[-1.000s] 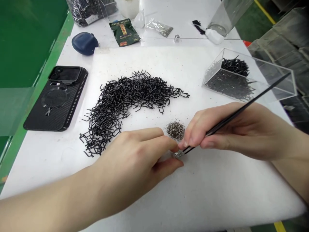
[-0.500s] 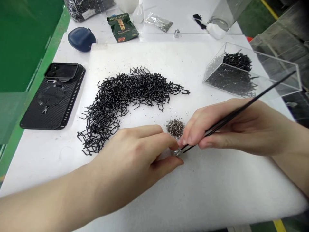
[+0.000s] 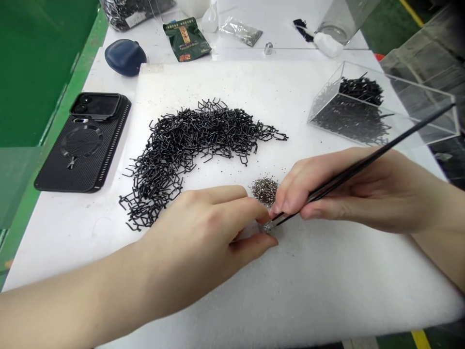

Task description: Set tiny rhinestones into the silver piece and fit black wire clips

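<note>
two hands are at work: your left grip (image 3: 212,237) is pinching one small clear piece (image 3: 268,227) between thumb and forefinger, and your right grip (image 3: 337,189) is pressed around one pair of black tweezers (image 3: 366,164). the tweezer tips are parted at the piece — whether they touch it, you cannot tell.

taking that piece as the clock's centre, one heap of glinting metallic bits (image 3: 265,189) sits close by at twelve o'clock, too many to count. one curved pile of bent black pieces (image 3: 203,128), likewise uncountable, spreads at eleven. one clear box (image 3: 417,123) with black pieces inside lies between one and two.

farther out on the white tabletop (image 3: 92,82) you have one black phone (image 3: 82,143) at ten, one dark blue object (image 3: 125,57) and one green packet (image 3: 187,39) towards eleven, and one small clear bag (image 3: 241,31) at twelve.

your left fingers partly cover the piece — your right ones overlap the metallic heap's edge.
</note>
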The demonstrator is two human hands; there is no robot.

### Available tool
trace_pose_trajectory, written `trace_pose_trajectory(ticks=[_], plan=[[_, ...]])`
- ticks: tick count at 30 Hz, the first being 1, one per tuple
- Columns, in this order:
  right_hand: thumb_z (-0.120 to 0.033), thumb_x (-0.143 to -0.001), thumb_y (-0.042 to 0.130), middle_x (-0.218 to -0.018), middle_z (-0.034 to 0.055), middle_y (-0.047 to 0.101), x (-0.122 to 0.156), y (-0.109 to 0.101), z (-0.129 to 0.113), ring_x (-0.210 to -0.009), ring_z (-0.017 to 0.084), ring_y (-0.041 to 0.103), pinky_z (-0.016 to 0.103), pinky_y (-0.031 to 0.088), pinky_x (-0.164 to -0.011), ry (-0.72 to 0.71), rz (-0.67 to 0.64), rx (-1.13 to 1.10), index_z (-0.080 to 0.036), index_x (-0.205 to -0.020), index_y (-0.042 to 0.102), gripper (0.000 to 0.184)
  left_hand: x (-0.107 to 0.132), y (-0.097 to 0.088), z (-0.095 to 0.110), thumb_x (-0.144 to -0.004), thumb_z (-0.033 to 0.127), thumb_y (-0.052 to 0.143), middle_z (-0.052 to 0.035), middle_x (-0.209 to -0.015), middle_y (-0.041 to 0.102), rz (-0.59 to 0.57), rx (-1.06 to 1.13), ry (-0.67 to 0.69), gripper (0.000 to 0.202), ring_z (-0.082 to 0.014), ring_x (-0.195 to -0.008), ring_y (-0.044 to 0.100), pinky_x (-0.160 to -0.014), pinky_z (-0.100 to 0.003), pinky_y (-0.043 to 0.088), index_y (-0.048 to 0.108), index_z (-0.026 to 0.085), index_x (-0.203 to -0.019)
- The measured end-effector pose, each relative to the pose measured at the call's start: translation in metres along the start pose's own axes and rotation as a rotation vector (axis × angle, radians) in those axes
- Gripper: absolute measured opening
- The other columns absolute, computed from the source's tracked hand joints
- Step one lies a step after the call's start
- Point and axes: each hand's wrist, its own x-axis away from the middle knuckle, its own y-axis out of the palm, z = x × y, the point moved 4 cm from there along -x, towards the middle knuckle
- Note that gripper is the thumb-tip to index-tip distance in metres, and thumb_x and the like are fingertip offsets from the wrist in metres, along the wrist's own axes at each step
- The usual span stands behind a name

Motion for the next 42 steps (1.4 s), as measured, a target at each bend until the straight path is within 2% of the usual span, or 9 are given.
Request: trace_pose_trajectory(ticks=[8,12,15,19,20,26,29,32,42], plan=[[-0.024,-0.105,0.081,-0.104,0.0008,0.085,0.000,-0.001,0.000,-0.103,0.011,0.082,0.016,0.065,-0.095,0.001,-0.009,-0.007,-0.021,-0.109,0.083,0.005,0.002,0.002,0.002,-0.090,0.015,0.089,0.0078,-0.068,0.057,0.003,0.005,-0.005,0.010,-0.0030,-0.057,0.045,-0.053,-0.022,0.034,0.082,0.016,-0.095],[-0.026,-0.105,0.081,-0.104,0.0028,0.084,0.000,0.000,-0.001,-0.103,0.012,0.083,0.019,0.067,-0.092,0.009,-0.004,-0.028,-0.019,-0.108,0.082,0.008,0.008,0.001,0.003,-0.097,0.015,0.080,0.0034,-0.079,0.060,0.055,-0.037,0.008,0.004,-0.0037,-0.062,0.045,-0.055,-0.021,0.038,0.077,0.012,-0.098],[-0.025,-0.106,0.079,-0.103,0.0020,0.083,-0.002,0.001,0.000,-0.099,0.011,0.082,0.017,0.067,-0.088,0.034,0.001,-0.035,-0.018,-0.107,0.081,0.007,0.012,-0.004,0.003,-0.101,0.018,0.077,0.0002,-0.084,0.063,0.155,-0.012,0.092,0.007,-0.0081,-0.075,0.057,-0.069,-0.023,0.049,0.072,0.015,-0.096],[-0.016,-0.105,0.077,-0.102,-0.0002,0.083,-0.003,0.001,-0.001,-0.098,0.009,0.082,0.016,0.068,-0.088,0.026,0.006,-0.036,-0.016,-0.106,0.079,0.002,0.013,0.000,-0.002,-0.102,0.018,0.079,0.0008,-0.095,0.074,0.040,0.008,0.099,0.007,-0.0099,-0.087,0.065,-0.086,-0.026,0.058,0.075,0.017,-0.096],[-0.016,-0.105,0.077,-0.102,-0.0003,0.083,-0.003,0.001,-0.001,-0.098,0.009,0.082,0.016,0.068,-0.089,0.024,0.004,-0.034,-0.016,-0.106,0.079,0.002,0.013,-0.001,-0.001,-0.101,0.017,0.080,0.0017,-0.095,0.075,0.069,0.035,0.138,0.005,-0.0092,-0.086,0.065,-0.083,-0.026,0.057,0.076,0.017,-0.097],[-0.017,-0.105,0.076,-0.103,-0.0002,0.082,-0.002,0.002,-0.002,-0.097,0.009,0.081,0.015,0.067,-0.088,0.031,-0.002,-0.016,-0.016,-0.107,0.079,0.003,0.009,-0.002,0.003,-0.100,0.022,0.083,0.0029,-0.097,0.078,0.019,-0.020,0.069,0.008,-0.0103,-0.090,0.066,-0.091,-0.028,0.059,0.077,0.016,-0.101],[-0.016,-0.103,0.078,-0.101,0.0005,0.083,-0.002,0.001,-0.001,-0.095,0.010,0.082,0.016,0.067,-0.086,0.046,0.025,-0.034,-0.016,-0.104,0.079,0.001,0.006,-0.006,0.006,-0.100,0.026,0.084,0.0041,-0.091,0.076,0.092,-0.055,0.104,0.013,-0.0104,-0.086,0.061,-0.087,-0.027,0.057,0.075,0.017,-0.099],[-0.019,-0.104,0.079,-0.100,0.0023,0.083,-0.003,0.001,-0.001,-0.095,0.011,0.082,0.017,0.068,-0.086,0.037,0.030,-0.048,-0.016,-0.103,0.079,0.003,0.005,-0.003,0.003,-0.099,0.024,0.083,0.0032,-0.092,0.077,0.049,-0.052,0.053,0.011,-0.0112,-0.088,0.062,-0.087,-0.027,0.058,0.076,0.017,-0.100],[-0.020,-0.104,0.079,-0.100,0.0002,0.084,-0.005,0.001,-0.004,-0.095,0.009,0.082,0.012,0.066,-0.088,0.013,0.031,-0.006,-0.016,-0.102,0.079,0.005,0.003,-0.007,0.006,-0.096,0.018,0.086,0.0096,-0.093,0.080,0.063,-0.060,0.131,0.011,-0.0101,-0.085,0.060,-0.086,-0.028,0.057,0.076,0.020,-0.095]])
